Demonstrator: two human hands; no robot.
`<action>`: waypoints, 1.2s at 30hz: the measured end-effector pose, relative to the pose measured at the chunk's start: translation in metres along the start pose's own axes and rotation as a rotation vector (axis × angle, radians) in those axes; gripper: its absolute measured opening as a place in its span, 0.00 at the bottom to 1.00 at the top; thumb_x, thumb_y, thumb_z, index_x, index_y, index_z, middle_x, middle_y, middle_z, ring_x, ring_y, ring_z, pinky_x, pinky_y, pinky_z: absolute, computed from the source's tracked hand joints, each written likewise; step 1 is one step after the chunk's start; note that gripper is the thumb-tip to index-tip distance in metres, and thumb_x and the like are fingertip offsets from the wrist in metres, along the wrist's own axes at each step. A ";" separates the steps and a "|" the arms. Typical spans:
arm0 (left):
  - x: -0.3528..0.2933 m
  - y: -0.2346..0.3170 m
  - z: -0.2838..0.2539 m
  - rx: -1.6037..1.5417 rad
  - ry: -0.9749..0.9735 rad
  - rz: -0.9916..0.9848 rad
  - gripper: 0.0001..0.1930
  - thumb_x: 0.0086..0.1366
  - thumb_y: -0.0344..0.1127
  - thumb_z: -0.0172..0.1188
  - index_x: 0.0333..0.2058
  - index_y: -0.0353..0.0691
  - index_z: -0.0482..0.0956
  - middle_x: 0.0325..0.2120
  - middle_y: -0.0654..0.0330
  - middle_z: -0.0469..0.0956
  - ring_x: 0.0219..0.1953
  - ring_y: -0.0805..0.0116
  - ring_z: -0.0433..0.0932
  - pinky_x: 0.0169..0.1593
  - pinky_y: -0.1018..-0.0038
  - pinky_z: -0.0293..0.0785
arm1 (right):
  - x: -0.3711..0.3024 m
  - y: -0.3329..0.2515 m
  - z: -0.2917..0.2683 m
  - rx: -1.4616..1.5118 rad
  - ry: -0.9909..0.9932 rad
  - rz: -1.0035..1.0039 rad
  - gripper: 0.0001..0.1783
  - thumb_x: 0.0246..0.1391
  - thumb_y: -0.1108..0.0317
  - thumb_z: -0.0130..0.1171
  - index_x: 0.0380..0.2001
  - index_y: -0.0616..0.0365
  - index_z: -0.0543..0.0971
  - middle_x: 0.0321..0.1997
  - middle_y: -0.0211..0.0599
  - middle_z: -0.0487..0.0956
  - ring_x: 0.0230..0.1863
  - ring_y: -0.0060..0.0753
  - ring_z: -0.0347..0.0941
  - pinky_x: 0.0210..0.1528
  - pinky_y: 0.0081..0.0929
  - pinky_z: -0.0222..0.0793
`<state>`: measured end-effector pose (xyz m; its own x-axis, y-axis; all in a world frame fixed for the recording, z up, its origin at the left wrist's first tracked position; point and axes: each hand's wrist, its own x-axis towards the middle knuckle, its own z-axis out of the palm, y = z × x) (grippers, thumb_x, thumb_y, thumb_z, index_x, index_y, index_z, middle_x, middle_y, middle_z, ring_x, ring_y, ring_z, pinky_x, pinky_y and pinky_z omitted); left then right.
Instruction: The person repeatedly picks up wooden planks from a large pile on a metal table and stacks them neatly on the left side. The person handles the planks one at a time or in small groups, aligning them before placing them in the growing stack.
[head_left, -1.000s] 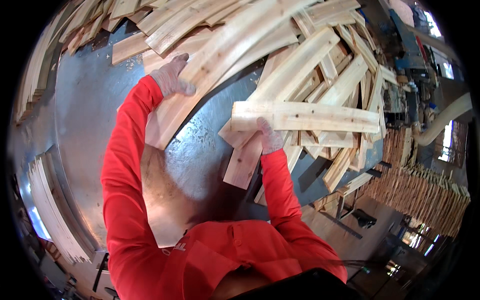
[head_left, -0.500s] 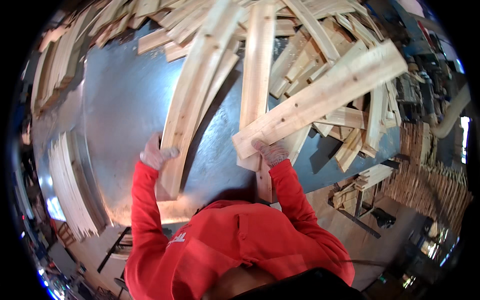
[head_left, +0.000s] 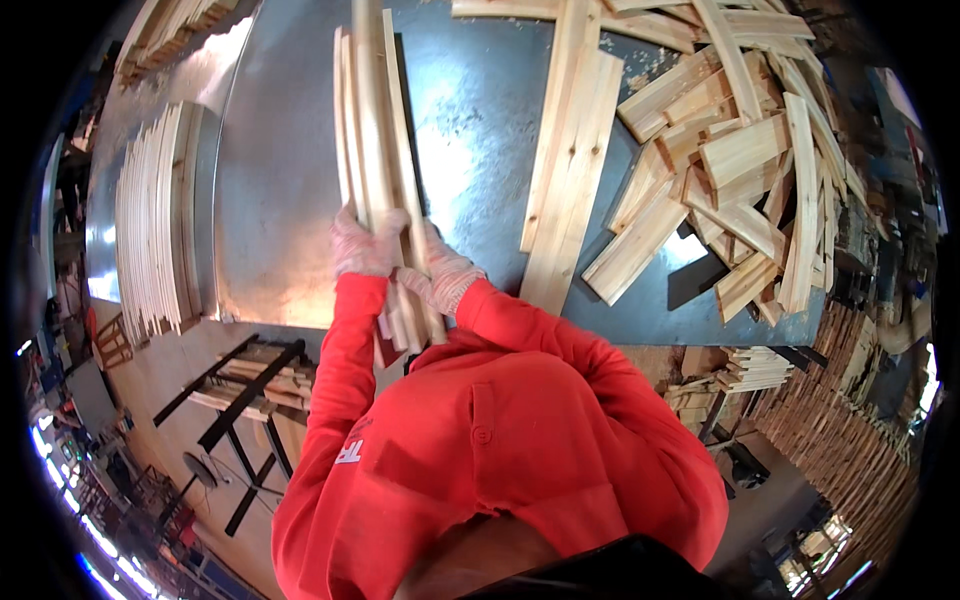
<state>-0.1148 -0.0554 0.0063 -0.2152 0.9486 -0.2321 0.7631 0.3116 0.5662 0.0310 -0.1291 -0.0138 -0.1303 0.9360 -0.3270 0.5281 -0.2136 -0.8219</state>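
Observation:
Several long pale wooden boards point(head_left: 372, 120) stand on edge side by side in a bundle, running away from my body over the metal table. My left hand point(head_left: 364, 245), gloved, wraps the bundle's left side near its close end. From the right, my gloved right hand point(head_left: 440, 270) presses on the same boards, its fingers closed around their edge. Both hands are slightly blurred. To the right of them, two boards point(head_left: 575, 170) lie flat, partly overlapping, their near ends close to my right sleeve.
The grey metal table point(head_left: 285, 180) carries a row of stacked boards point(head_left: 160, 220) at its left. A loose heap of short boards point(head_left: 740, 180) covers its right side. Below the left edge stands a black-framed rack point(head_left: 255, 385) with wood. More stacked timber point(head_left: 830, 410) stands at lower right.
My right hand has let go of the slanted board and moved left to the boards at my left hand. These now stand on edge together. The view has shifted too.

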 end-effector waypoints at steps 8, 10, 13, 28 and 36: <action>-0.017 0.029 0.003 0.296 -0.046 0.009 0.59 0.49 0.48 0.71 0.69 0.41 0.37 0.65 0.39 0.52 0.66 0.41 0.55 0.65 0.58 0.59 | 0.002 0.040 -0.116 -0.545 0.623 0.432 0.58 0.41 0.43 0.66 0.68 0.61 0.52 0.72 0.60 0.50 0.74 0.57 0.41 0.73 0.44 0.42; -0.016 0.036 -0.003 0.324 -0.093 0.000 0.59 0.50 0.50 0.70 0.69 0.41 0.36 0.65 0.40 0.51 0.65 0.43 0.56 0.66 0.59 0.58 | 0.002 0.057 -0.132 -0.389 0.642 0.605 0.61 0.37 0.46 0.70 0.69 0.61 0.51 0.72 0.62 0.47 0.74 0.57 0.42 0.72 0.42 0.43; -0.019 0.032 -0.004 0.311 -0.076 -0.035 0.60 0.50 0.51 0.69 0.69 0.41 0.34 0.66 0.42 0.51 0.66 0.46 0.56 0.66 0.59 0.57 | 0.001 0.075 -0.130 -0.330 0.724 0.449 0.62 0.33 0.53 0.74 0.69 0.58 0.51 0.71 0.63 0.46 0.72 0.58 0.48 0.71 0.42 0.48; -0.025 0.018 -0.018 0.222 -0.169 -0.076 0.62 0.47 0.59 0.68 0.68 0.31 0.38 0.64 0.37 0.56 0.64 0.44 0.60 0.65 0.63 0.61 | 0.089 0.052 -0.114 -0.727 0.771 0.306 0.53 0.46 0.38 0.62 0.66 0.62 0.56 0.69 0.59 0.58 0.70 0.56 0.53 0.71 0.43 0.48; -0.030 0.031 -0.015 0.227 -0.122 0.004 0.59 0.51 0.57 0.68 0.67 0.29 0.40 0.64 0.35 0.53 0.66 0.43 0.58 0.65 0.62 0.59 | 0.064 0.054 -0.100 0.310 0.422 0.350 0.49 0.45 0.71 0.66 0.67 0.65 0.50 0.61 0.63 0.66 0.62 0.50 0.65 0.63 0.38 0.63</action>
<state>-0.0941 -0.0739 0.0428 -0.1475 0.9316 -0.3321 0.8840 0.2748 0.3782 0.1348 -0.0528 -0.0328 0.3823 0.8121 -0.4408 0.2037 -0.5393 -0.8171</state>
